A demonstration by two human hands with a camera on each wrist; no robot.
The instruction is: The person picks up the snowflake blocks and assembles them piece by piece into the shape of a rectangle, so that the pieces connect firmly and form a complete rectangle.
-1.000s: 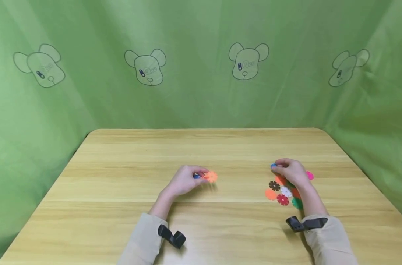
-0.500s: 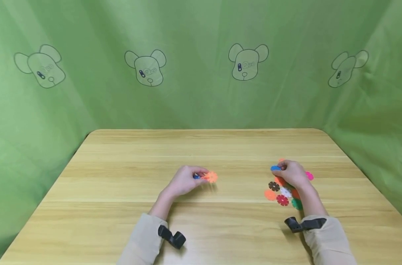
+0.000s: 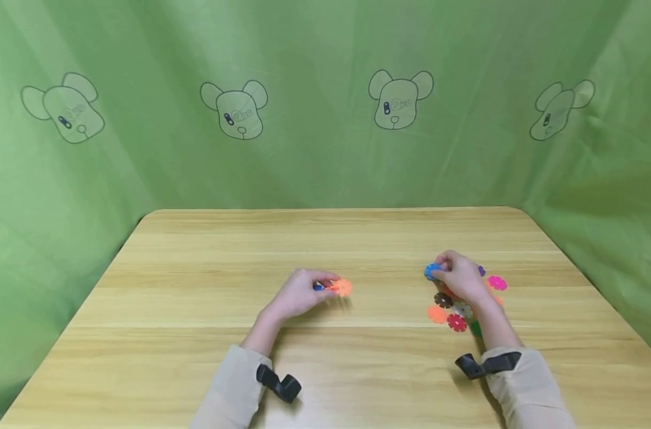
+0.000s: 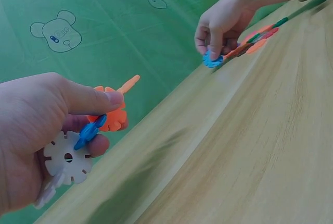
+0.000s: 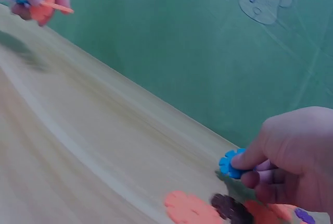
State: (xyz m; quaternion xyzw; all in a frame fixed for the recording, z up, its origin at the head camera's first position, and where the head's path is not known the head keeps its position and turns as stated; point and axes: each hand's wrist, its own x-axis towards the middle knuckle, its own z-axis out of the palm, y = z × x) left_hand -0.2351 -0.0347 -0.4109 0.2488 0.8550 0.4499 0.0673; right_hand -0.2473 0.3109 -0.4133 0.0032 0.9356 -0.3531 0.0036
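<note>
My left hand [image 3: 300,293] grips a small chain of joined notched plastic discs above the table. In the left wrist view the chain has white discs [image 4: 67,159], a blue disc [image 4: 90,131] set crosswise, and an orange disc [image 4: 112,117] with another orange one [image 4: 129,84] edge-on at its tip. Over on the right, my right hand [image 3: 461,277] pinches a single blue notched disc [image 3: 431,271] between thumb and fingers, just beyond the loose discs. The right wrist view shows that blue disc [image 5: 231,163] tilted, its slots facing outward.
Loose discs lie under and around the right hand: brown [image 3: 443,300], orange [image 3: 437,314], red [image 3: 456,323], grey-white [image 3: 462,309], pink [image 3: 498,283], and partly hidden green [image 3: 476,327] and purple [image 3: 481,270] ones. A green curtain [image 3: 325,161] hangs behind the wooden table [image 3: 197,250].
My right hand has lifted the blue disc from the loose discs and moved slightly left with it, uncovering a purple disc. The left hand has stayed in place with its chain.
</note>
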